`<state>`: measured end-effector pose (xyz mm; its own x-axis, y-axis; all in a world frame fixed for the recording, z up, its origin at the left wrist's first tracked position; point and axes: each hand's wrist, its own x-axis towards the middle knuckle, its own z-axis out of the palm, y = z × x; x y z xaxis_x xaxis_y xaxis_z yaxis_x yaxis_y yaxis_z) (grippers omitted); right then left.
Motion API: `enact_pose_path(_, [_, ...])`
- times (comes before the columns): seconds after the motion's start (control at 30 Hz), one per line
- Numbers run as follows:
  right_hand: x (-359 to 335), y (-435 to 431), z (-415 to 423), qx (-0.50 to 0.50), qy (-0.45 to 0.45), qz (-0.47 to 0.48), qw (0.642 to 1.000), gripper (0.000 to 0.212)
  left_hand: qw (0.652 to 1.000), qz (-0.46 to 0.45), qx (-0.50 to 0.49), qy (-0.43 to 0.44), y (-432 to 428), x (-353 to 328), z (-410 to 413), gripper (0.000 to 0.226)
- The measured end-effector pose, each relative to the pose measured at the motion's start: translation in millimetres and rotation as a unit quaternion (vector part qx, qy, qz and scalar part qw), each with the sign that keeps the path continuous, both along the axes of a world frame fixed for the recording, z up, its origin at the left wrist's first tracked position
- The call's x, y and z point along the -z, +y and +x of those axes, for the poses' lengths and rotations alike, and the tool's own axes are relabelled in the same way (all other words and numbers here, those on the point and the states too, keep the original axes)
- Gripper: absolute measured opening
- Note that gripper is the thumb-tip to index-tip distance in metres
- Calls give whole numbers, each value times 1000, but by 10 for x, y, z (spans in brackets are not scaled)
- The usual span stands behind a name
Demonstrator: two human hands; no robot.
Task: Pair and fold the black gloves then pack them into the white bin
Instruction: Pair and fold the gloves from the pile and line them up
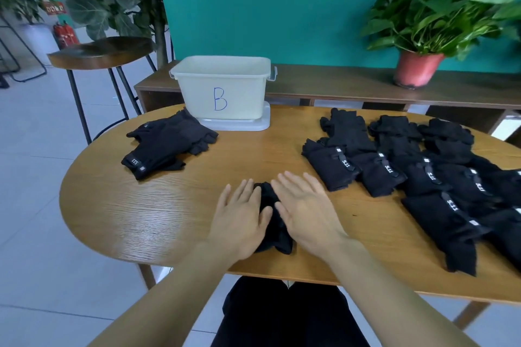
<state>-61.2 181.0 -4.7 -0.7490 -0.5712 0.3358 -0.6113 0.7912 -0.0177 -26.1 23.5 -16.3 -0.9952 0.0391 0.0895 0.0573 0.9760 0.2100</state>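
Right now my left hand (pixel 239 217) and right hand (pixel 306 211) lie flat, fingers straight, pressing the folded black gloves (pixel 275 225) near the front edge of the table (pixel 169 211). If I lift off carelessly, the soft bundle could spring open before reaching the white bin (pixel 242 93), well apart.

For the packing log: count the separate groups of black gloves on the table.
3: a stack at left by the white bin; a bundle under the left hand and right hand; overlapping rows at right. The bin's inside is hidden.
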Motion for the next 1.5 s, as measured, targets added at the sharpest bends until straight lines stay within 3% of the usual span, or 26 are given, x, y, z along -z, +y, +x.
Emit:
enact_pose_path(0.1, [85,-72,2,-32,-100,78,991,75,998,-55,20,-31,-37,205,26,84])
enact_pose_path(0.2, [221,-55,25,2,-206,72,976,76,997,-69,33,-27,-118,318,39,94])
enact_pose_path(0.33, [284,-83,50,46,-206,52,976,81,996,-70,53,-33,-196,269,-17,89])
enact_pose_path(0.47, [319,-88,61,75,-202,56,975,96,996,-76,38,-25,-214,290,-9,99])
enact_pose_path(0.6, [296,-92,81,97,-199,72,972,92,997,-70,-17,-23,-320,314,40,114])
enact_pose_path(0.9, [-87,-144,102,78,-189,23,979,78,997,-40,-67,-24,-751,77,204,102])
enact_pose_path(1.07, [-259,-313,79,54,-145,65,986,62,996,-51,-68,7,-1013,-48,236,101])
enact_pose_path(1.27, [-332,-649,-45,24,-122,104,987,58,993,-51,-95,38,-1515,-86,237,96])
enact_pose_path(1.43, [-340,-1007,-239,-5,-109,122,986,59,989,-61,-131,43,-1911,-90,130,64])
enact_pose_path(1.5, [-319,-1187,-335,-24,-100,125,987,72,987,-63,-139,42,-2053,-81,53,58])
